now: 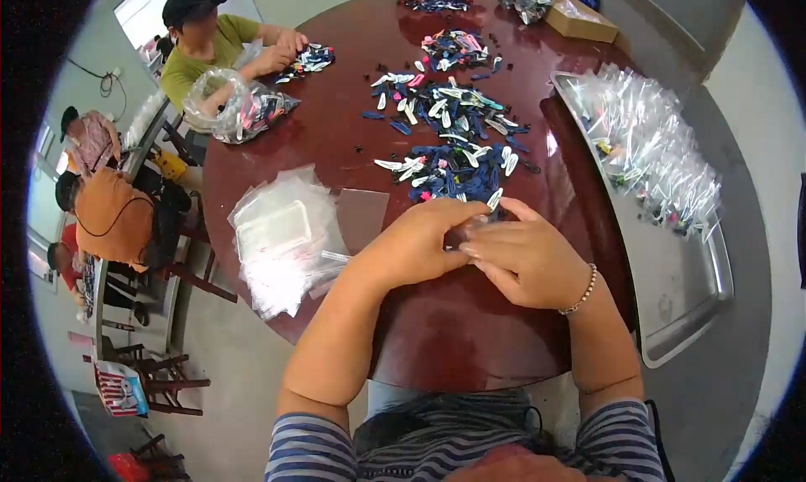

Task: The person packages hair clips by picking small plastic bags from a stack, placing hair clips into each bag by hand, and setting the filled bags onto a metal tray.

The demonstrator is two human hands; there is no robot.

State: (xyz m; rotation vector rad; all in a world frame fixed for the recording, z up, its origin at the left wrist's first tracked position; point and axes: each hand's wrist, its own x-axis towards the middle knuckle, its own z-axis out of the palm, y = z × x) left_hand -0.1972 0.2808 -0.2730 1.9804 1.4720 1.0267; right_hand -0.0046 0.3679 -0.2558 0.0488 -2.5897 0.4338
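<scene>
My left hand point(424, 240) and my right hand point(531, 259) meet over the near part of the round table, fingers curled together. A white snap hair clip point(494, 199) shows between their upper fingertips. Dark bits are visible in the gap between the palms; the fingers hide most of what is held there. Just beyond my hands lies a pile of navy, white and pink hair clips point(453, 170). To the left of my left forearm rests a stack of clear plastic bags point(281, 238).
More hair clip piles point(453, 108) run up the dark red table point(327, 159). On the right, a metal tray point(672, 310) carries filled clear bags point(651, 142). Co-workers sit at the left point(222, 54) and far edge; a cardboard box point(579, 20) stands at the back.
</scene>
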